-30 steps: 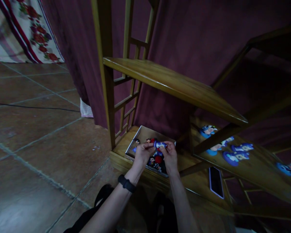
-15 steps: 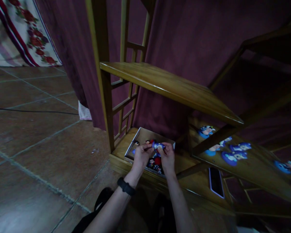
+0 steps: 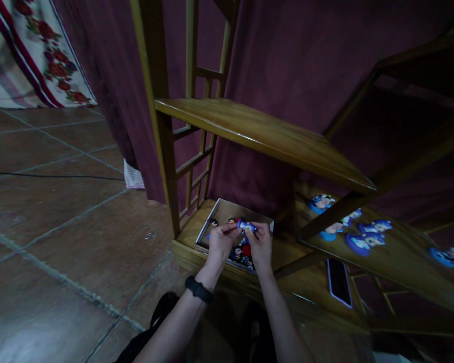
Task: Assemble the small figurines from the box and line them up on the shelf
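Between my two hands is a small purple-and-white figurine (image 3: 245, 226), lifted above a shallow cardboard box (image 3: 263, 220). My left hand (image 3: 221, 242) pinches its left end, and my right hand (image 3: 262, 245) grips the right end; both are closed. Inside the box lie several other small figurines, among them a dark-haired one (image 3: 237, 252) and a red piece (image 3: 246, 250). My forearms and hands cover part of the box. A black band (image 3: 199, 290) is round my left wrist.
The box stands on the low wooden shelf (image 3: 287, 252), under a higher board (image 3: 249, 126). Several blue and purple figurines, one purple (image 3: 363, 243), sit on the right shelf. A phone (image 3: 339, 282) lies below them. A wooden post (image 3: 162, 166) and maroon curtain (image 3: 287, 65) border the space.
The figurine stays between both hands, with hardly any shift in the fingers. The view has moved very slightly.
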Motion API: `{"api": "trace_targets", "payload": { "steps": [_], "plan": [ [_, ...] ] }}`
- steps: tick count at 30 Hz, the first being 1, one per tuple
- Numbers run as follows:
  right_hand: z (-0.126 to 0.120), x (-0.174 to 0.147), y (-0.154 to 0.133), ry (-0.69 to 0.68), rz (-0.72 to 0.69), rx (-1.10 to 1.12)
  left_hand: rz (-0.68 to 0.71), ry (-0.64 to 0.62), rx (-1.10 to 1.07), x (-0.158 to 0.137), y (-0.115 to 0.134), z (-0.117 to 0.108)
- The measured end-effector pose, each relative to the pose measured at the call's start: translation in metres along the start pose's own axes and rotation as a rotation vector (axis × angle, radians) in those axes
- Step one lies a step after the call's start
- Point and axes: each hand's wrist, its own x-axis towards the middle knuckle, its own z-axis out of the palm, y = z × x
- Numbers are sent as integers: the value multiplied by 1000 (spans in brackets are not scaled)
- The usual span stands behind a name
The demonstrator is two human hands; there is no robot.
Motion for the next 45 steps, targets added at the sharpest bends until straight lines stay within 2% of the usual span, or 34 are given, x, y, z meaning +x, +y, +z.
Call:
{"api": "trace_targets", "payload": {
  "steps": [8,17,22,24,26,29,32,41,45],
  "plan": [
    [-1,1,-4,-1,-18,0,-15,6,-61,-3,1,7],
    [6,-12,-28,18,-181,-70,-28,-182,-185,-3,17,8],
    [3,-9,-27,72,-222,-173,-184,-163,-344,-3,13,9],
    [1,-5,-22,69,-202,-196,-275,-172,-372,-2,10,7],
    [-1,-2,-17,9,-111,-137,-345,-176,-374,0,7,5],
    [0,0,-11,-72,70,14,-395,-193,-354,2,6,2],
    [0,0,-9,-100,147,92,-418,-177,-347,1,6,1],
    [-3,-1,-9,-167,47,83,-421,-210,-367,2,4,-2],
    [-4,-1,-6,-150,-51,7,-317,-153,-338,-1,1,0]
  ]
}}
